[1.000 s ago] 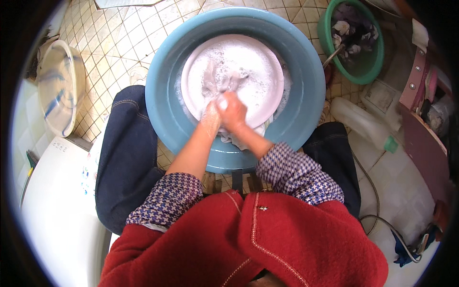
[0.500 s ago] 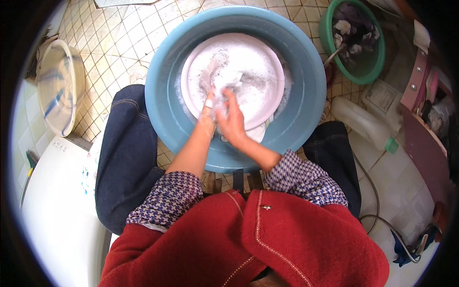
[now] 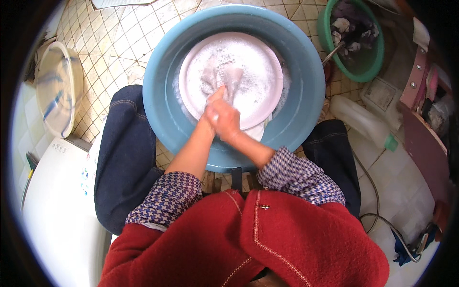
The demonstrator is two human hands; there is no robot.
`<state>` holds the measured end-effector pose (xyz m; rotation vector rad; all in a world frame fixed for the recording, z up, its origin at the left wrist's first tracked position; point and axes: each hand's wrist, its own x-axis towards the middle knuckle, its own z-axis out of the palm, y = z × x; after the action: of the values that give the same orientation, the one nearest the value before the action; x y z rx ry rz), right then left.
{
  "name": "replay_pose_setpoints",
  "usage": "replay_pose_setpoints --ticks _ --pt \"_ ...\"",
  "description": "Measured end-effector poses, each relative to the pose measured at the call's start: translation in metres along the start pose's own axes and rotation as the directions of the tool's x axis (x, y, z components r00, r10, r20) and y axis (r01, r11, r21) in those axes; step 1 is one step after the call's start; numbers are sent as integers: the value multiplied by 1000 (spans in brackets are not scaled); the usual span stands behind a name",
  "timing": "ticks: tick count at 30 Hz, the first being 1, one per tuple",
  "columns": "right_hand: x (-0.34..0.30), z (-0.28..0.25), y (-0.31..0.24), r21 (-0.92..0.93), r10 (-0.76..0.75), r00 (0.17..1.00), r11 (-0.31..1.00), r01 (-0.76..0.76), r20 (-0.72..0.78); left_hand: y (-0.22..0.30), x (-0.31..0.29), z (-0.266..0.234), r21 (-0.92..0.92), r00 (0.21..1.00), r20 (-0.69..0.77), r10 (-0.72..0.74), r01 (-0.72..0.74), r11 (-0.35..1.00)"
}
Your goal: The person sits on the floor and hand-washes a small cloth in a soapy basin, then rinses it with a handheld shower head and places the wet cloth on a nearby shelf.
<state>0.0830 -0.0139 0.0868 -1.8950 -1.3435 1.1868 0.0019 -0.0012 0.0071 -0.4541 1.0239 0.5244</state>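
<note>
A pale pink basin (image 3: 275, 98) full of white suds sits inside a large blue tub (image 3: 306, 91) between my knees. Over its near side, my left hand (image 3: 209, 114) and my right hand (image 3: 224, 119) are pressed together, the right one on top and closed. A wet, pale greyish-pink cloth (image 3: 233, 79) sticks out beyond my fingers into the foam, gripped between both hands. Its exact kind is hard to make out. Most of my left fingers are hidden behind the right hand. A piece of white cloth (image 3: 256, 131) lies below the basin's near rim, inside the tub.
At the far right, a green basin (image 3: 325, 36) holds dark and white wet laundry. A translucent jug with a green cap (image 3: 354, 115) lies to the right. On the left a cream basin with blue streaks (image 3: 57, 91) leans upright. A hose (image 3: 377, 205) curls along the right floor.
My right hand has closed and come down over the left, where its fingers were spread and blurred before. The cloth now shows in two flaps beyond the hands.
</note>
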Motion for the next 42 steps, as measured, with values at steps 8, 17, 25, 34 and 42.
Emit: replay_pose_setpoints --ticks 8,17,25,34,42 --pt "64 -52 103 -157 312 938 945 -288 152 -17 7 -9 990 800 45 598 -115 79" --pt "74 12 53 186 274 945 933 -306 180 14 -11 44 729 533 -173 828 -495 472" --pt "-14 -19 -36 -83 -99 967 989 122 236 37 -14 5 106 960 151 235 -252 962" --pt "102 -35 51 -455 202 954 886 -83 220 44 -20 30 743 869 -239 434 -125 658" --pt "76 -41 77 -475 134 990 869 -138 -42 33 -27 53 919 303 391 869 -175 -353"
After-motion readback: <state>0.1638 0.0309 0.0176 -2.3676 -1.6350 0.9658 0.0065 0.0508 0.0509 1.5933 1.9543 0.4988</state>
